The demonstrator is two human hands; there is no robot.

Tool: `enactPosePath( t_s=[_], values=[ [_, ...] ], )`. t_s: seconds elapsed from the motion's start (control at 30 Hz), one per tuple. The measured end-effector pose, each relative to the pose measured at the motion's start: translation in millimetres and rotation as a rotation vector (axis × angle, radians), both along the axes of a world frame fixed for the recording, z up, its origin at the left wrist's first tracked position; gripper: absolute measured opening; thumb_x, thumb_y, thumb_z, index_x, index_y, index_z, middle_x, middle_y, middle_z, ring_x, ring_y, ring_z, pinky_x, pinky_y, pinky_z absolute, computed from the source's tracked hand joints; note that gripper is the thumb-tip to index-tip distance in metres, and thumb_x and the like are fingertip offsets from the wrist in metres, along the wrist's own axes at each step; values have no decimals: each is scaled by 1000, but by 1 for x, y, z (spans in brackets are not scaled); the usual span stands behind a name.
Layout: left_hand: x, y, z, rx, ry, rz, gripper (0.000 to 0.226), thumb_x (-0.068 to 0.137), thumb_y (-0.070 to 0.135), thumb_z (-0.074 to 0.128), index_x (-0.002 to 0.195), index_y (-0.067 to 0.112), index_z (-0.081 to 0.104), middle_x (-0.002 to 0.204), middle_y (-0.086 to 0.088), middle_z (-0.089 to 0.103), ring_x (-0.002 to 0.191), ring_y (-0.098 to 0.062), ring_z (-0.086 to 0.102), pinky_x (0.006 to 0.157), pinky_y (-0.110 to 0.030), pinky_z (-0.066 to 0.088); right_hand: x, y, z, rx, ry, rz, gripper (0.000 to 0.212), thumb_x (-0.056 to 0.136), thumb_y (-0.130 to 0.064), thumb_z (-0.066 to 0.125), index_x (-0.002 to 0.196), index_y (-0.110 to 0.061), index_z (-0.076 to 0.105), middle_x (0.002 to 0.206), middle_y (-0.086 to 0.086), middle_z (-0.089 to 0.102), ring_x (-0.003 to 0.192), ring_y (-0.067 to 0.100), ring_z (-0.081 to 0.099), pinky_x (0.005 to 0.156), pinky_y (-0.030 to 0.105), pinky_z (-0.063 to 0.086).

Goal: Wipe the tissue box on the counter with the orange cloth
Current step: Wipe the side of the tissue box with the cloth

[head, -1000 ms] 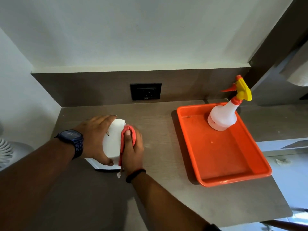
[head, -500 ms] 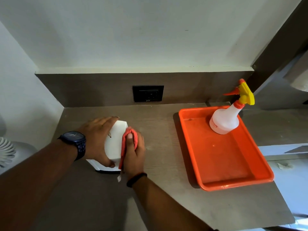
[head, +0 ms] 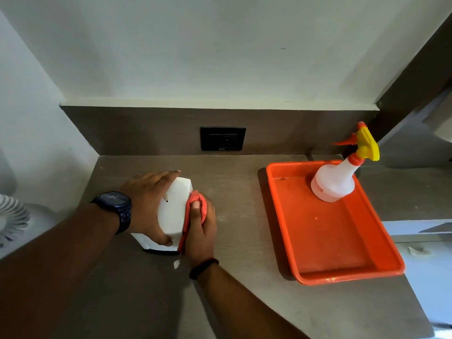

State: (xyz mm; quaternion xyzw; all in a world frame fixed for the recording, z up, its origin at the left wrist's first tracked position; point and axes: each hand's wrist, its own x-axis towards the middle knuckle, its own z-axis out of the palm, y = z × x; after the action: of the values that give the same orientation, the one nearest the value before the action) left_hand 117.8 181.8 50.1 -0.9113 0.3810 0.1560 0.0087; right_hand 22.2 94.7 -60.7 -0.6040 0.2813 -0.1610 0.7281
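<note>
A white tissue box (head: 174,211) stands on the grey-brown counter (head: 239,192) at the left. My left hand (head: 146,204), with a dark watch on the wrist, grips the box from its left side and top. My right hand (head: 200,231) presses a folded orange cloth (head: 193,211) flat against the box's right side. The cloth hangs down along that side to the box's lower edge. Much of the box is hidden under both hands.
An orange tray (head: 330,243) lies on the right of the counter, with a white spray bottle (head: 335,182) with a yellow and orange trigger in its far corner. A black wall socket (head: 223,138) sits in the backsplash. A white fan (head: 12,221) is at the left edge.
The head camera has shifted a little, so the scene sits slightly lower and to the right. My right hand with the cloth stays pressed on the box's right side; no clear stroke is seen.
</note>
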Motion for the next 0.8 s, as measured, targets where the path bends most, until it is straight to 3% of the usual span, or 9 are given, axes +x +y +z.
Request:
enactPosePath(
  t_s=[0.13,0.3,0.5,0.57,0.7,0.8],
  values=[
    [3,1,-2,-6,13,13,144,24,77,70,143,27,6,147,-1,34,130,-24,36,107,-39,32,28,-10,-2,4,-29,30,32,79,-89,42,105,-75,53,135,-2,64,129,21,60,112,52,49],
    [1,-1,-1,36,10,12,145,25,76,69,143,28,1,150,-1,28,132,-24,32,108,-40,29,31,-14,-19,-5,130,46,30,68,-97,38,89,-80,51,131,-1,67,124,22,62,113,52,48],
    [2,-1,2,19,45,11,144,29,73,77,143,28,2,150,-1,28,132,-24,33,108,-40,30,-7,6,-8,11,0,31,54,76,-92,39,119,-62,51,133,-5,64,124,15,62,109,49,54],
    [2,0,0,4,34,11,143,27,74,75,143,28,4,149,0,30,131,-23,34,108,-39,31,7,0,-2,-30,-13,26,43,80,-89,39,115,-68,51,134,-3,64,125,16,61,109,47,53],
    [1,0,0,23,9,18,143,27,75,72,143,29,2,149,0,30,132,-23,34,108,-39,30,37,-21,1,-52,37,62,31,82,-77,43,103,-61,59,128,2,67,123,23,63,110,54,49],
    [0,-2,0,36,0,17,144,27,74,73,142,30,-1,150,0,28,132,-24,32,108,-40,30,32,-23,1,-12,111,78,41,76,-78,39,107,-58,58,132,-3,65,126,21,60,115,52,45]
  ],
)
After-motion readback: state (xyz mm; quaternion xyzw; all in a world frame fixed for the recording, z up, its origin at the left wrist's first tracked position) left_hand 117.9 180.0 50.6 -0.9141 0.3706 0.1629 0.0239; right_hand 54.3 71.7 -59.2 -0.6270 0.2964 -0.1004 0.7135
